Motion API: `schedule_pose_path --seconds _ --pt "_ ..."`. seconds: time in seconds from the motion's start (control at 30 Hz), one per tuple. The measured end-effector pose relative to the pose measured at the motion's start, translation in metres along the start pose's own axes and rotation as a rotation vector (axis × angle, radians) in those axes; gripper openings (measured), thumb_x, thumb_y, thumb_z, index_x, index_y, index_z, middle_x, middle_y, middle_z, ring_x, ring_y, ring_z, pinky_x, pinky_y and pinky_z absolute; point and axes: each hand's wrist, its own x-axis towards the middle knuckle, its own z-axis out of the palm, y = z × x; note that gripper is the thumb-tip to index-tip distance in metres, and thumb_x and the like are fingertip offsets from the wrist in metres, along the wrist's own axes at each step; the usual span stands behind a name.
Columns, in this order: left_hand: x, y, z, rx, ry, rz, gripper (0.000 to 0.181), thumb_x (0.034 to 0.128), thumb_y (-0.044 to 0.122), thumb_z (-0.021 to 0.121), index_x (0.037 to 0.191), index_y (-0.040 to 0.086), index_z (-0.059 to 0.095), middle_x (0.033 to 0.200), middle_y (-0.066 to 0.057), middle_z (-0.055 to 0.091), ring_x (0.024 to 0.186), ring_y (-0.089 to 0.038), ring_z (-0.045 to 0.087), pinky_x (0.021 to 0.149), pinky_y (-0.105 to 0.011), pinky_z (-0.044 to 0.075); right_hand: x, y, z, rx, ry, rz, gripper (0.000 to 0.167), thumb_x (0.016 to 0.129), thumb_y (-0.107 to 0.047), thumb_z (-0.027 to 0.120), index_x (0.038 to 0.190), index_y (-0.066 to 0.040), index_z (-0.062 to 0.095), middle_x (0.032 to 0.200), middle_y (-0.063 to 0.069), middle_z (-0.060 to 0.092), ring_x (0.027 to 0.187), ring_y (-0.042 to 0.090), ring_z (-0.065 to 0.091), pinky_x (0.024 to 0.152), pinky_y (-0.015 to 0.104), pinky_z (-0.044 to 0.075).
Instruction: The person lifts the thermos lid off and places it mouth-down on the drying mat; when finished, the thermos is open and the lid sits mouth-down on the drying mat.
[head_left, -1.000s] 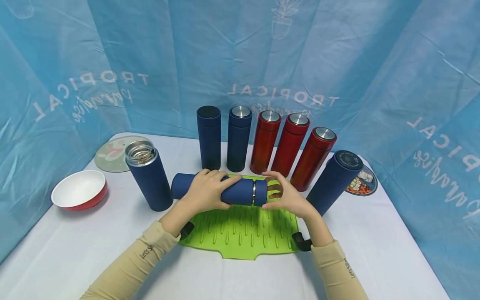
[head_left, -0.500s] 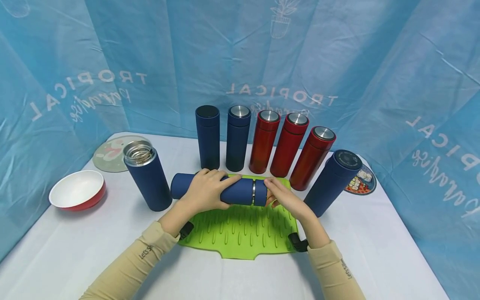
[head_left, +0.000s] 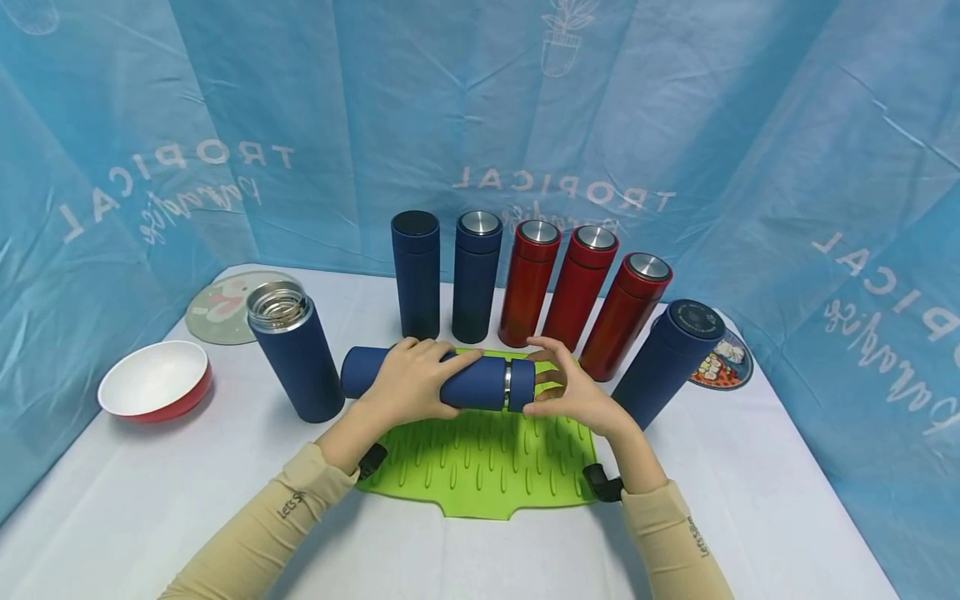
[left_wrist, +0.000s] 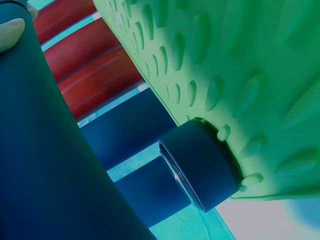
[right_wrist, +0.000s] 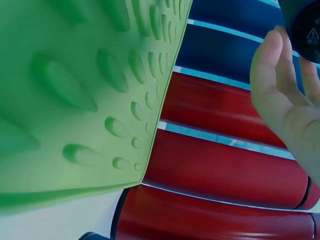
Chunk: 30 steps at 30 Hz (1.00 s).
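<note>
Blue curtain (head_left: 322, 100) behind. Over the green mat (head_left: 480, 475), my L hand (head_left: 416, 379) grips a blue bottle (head_left: 480, 384) horiz.; R hand (head_left: 576, 396) at its cap (head_left: 522, 388), can't tell if pinching. Silver band (head_left: 507, 385) showing, prob. part-turned; uncapped bottle (head_left: 306, 371) left of mat TBD.

- Head view: bright, even light; soft shadow on green mat (head_left: 480, 475); glints on steel lids (head_left: 539, 232).
- Wrist views: blue-green cast; held bottle (left_wrist: 50, 145) dark in the left.

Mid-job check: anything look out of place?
Yes: the leftmost blue flask stands lidless, its steel mouth exposed, while a loose blue lid sits on the green mat. No spill is visible.
</note>
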Motion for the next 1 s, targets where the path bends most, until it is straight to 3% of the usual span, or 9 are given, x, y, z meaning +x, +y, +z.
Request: schedule_pose_path --seconds 0.1,0.2,0.3,0.37,0.47,0.57,0.7,0.8,1.0 --pt "0.000 0.000 -0.001 0.007 -0.001 0.001 0.086 0.0574 0.053 0.081 0.133 0.025 0.051 0.108 -0.008 0.062 0.096 -0.027 0.060 0.082 -0.043 0.045 0.000 0.000 0.000 -0.045 0.007 -0.052 0.088 0.072 -0.014 0.077 0.141 -0.029 0.025 0.133 0.010 0.036 0.114 0.032 0.047 0.086 0.042 0.048" --pt "-0.001 -0.001 0.000 0.003 0.003 0.002 0.086 0.0574 0.052 0.081 0.133 0.025 0.050 0.108 -0.009 0.062 0.096 -0.027 0.060 0.082 -0.043 0.045 -0.001 -0.001 0.001 -0.051 -0.005 -0.048 0.087 0.074 -0.017 0.076 0.142 -0.031 0.023 0.137 0.012 0.031 0.119 0.036 0.043 0.088 0.046 0.047" --pt "-0.001 -0.001 0.000 0.008 0.009 0.008 0.086 0.0577 0.053 0.081 0.133 0.025 0.051 0.107 -0.009 0.062 0.095 -0.027 0.060 0.082 -0.043 0.045 -0.001 -0.003 0.003 -0.034 -0.006 0.052 0.072 0.086 -0.027 0.063 0.143 -0.029 0.020 0.139 0.014 0.029 0.120 0.038 0.042 0.089 0.051 0.045" --pt "0.000 -0.001 0.001 0.007 0.016 0.011 0.086 0.0576 0.053 0.081 0.133 0.025 0.051 0.106 -0.009 0.062 0.094 -0.027 0.060 0.081 -0.043 0.045 0.000 -0.005 0.005 -0.033 0.022 0.154 0.058 0.093 -0.040 0.047 0.142 -0.021 0.022 0.133 0.017 0.040 0.114 0.038 0.049 0.087 0.050 0.046" --pt "0.000 -0.001 0.001 0.010 0.026 0.016 0.086 0.0571 0.052 0.081 0.133 0.025 0.052 0.105 -0.009 0.062 0.093 -0.027 0.060 0.081 -0.043 0.045 0.002 -0.007 0.008 -0.034 0.060 0.294 0.064 0.094 -0.057 0.028 0.136 -0.009 0.029 0.105 0.016 0.062 0.093 0.032 0.062 0.079 0.042 0.049" --pt "-0.001 -0.001 0.002 0.009 0.030 0.020 0.086 0.0567 0.052 0.081 0.132 0.025 0.052 0.105 -0.008 0.062 0.093 -0.027 0.060 0.080 -0.043 0.045 0.004 -0.009 0.011 -0.022 0.074 0.345 0.067 0.094 -0.058 0.028 0.129 -0.002 0.035 0.082 0.014 0.068 0.076 0.027 0.067 0.069 0.034 0.048" --pt "-0.001 -0.001 0.001 0.010 0.024 0.019 0.086 0.0569 0.053 0.081 0.132 0.025 0.052 0.105 -0.008 0.062 0.093 -0.027 0.060 0.081 -0.043 0.045 0.003 -0.010 0.012 0.008 0.086 0.330 0.057 0.094 -0.050 0.039 0.127 -0.003 0.037 0.084 0.009 0.065 0.079 0.030 0.065 0.069 0.033 0.047" --pt "-0.001 -0.002 0.001 0.010 0.023 0.015 0.087 0.0568 0.053 0.082 0.133 0.024 0.051 0.105 -0.009 0.062 0.093 -0.027 0.060 0.080 -0.043 0.045 0.002 -0.008 0.011 0.024 0.076 0.300 0.052 0.093 -0.045 0.044 0.128 -0.008 0.035 0.099 0.013 0.059 0.088 0.034 0.060 0.076 0.040 0.048" --pt "-0.002 -0.002 -0.001 0.013 0.037 0.019 0.086 0.0565 0.052 0.082 0.133 0.025 0.051 0.104 -0.008 0.062 0.091 -0.026 0.060 0.079 -0.041 0.045 0.000 -0.002 0.006 0.065 0.009 0.192 0.053 0.089 -0.031 0.056 0.130 -0.012 0.029 0.125 0.019 0.039 0.097 0.027 0.055 0.088 0.051 0.045"
